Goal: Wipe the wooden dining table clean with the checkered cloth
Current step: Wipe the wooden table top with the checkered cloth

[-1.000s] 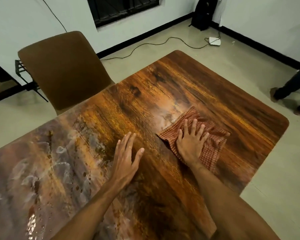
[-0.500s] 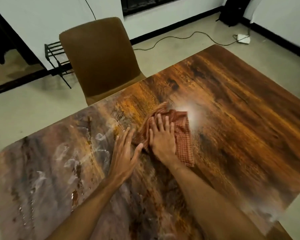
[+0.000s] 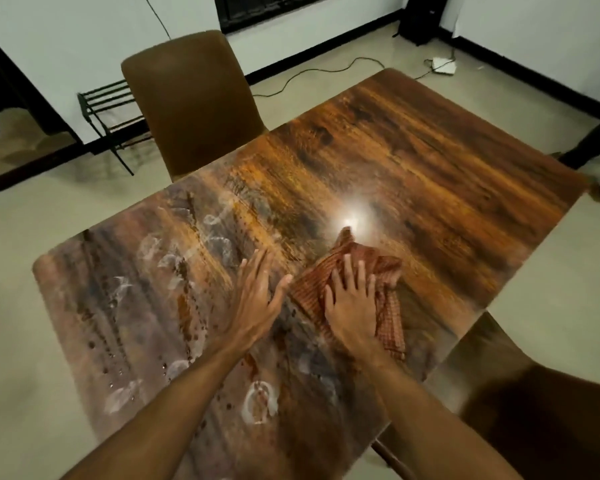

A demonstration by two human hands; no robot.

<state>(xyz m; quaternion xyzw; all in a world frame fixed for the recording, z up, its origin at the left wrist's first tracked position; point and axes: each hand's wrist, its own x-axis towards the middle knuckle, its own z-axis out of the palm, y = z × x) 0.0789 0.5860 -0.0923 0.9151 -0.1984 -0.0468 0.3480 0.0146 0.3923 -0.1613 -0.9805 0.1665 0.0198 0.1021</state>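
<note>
The wooden dining table [image 3: 430, 174] fills the middle of the view; its far half looks glossy, its near left half carries white smears and dark spots. A red-and-white checkered cloth [image 3: 387, 261] lies bunched near the table's middle. My right hand [image 3: 352, 301] presses flat on the cloth, fingers spread, covering its centre. My left hand [image 3: 257, 299] rests flat on the bare wood just left of the cloth, fingers together, thumb almost touching the cloth's edge.
A brown chair [image 3: 191, 102] stands at the table's far left edge, a second brown chair [image 3: 534, 403] at the near right. A black wire rack [image 3: 108, 112] is by the wall. A cable and white adapter [image 3: 444, 65] lie on the floor. A person's leg [image 3: 593, 143] is at right.
My right hand swept the cloth leftward up to my left hand, then slid it a little back toward me. The left hand stayed planted; the view shifted.
</note>
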